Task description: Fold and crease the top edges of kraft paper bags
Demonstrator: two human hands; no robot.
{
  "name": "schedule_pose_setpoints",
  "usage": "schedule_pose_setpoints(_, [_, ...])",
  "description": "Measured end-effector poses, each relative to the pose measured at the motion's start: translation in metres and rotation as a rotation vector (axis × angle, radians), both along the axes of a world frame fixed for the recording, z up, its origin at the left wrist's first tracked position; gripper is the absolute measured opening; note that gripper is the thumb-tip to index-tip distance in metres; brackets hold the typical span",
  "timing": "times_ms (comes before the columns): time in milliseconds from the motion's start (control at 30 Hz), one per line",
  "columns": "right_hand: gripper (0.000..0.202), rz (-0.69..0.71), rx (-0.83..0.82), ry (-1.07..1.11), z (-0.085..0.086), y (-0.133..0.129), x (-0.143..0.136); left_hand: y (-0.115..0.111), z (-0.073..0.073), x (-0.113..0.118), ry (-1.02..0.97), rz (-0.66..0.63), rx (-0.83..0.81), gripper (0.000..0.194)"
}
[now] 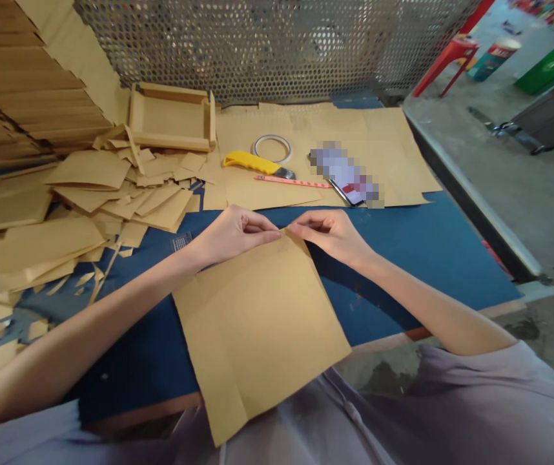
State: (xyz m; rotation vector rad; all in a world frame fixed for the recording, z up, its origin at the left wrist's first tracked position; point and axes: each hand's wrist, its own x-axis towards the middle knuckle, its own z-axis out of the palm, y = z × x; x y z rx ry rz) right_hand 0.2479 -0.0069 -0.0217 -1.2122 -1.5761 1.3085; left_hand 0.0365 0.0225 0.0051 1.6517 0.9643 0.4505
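A sheet of brown kraft paper (pixel 267 310) hangs over the table's front edge, tilted toward my body. At its far right corner, my left hand (pixel 241 234) pinches the edge between thumb and fingers. Right beside it, my right hand (pixel 328 232) pinches the same corner, with the fingertips of both hands almost touching. A faint crease runs along the sheet's left side. Beyond my hands lie a yellow utility knife (pixel 250 163), a pink pencil (pixel 296 182), a roll of tape (pixel 272 147) and a partly blurred phone (pixel 345 174).
Paper scraps (pixel 78 213) pile up on the left of the blue table (pixel 378 284). Behind them are a folded paper tray (pixel 170 116) and tall stacks of brown sheets (pixel 25 77). A perforated metal panel (pixel 238 51) closes the back. A red stool (pixel 456 55) stands on the floor.
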Motion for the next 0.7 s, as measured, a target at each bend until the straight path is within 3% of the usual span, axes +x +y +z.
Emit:
schedule_pose_setpoints(400, [0.021, 0.000, 0.056, -0.028, -0.0005, -0.0055, -0.0042, -0.0020, -0.0009, 0.0010, 0.027, -0.049, 0.047, 0.023])
schedule_pose_setpoints(600, [0.020, -0.120, 0.057, 0.020, -0.0010, -0.0014, -0.0024, 0.0033, -0.0009, -0.0040, 0.032, -0.032, 0.055, 0.018])
schedule_pose_setpoints(700, [0.019, -0.095, 0.026, 0.010, 0.0017, -0.0002, -0.0013, 0.0060, -0.0004, -0.0066, 0.045, -0.040, 0.041, 0.017])
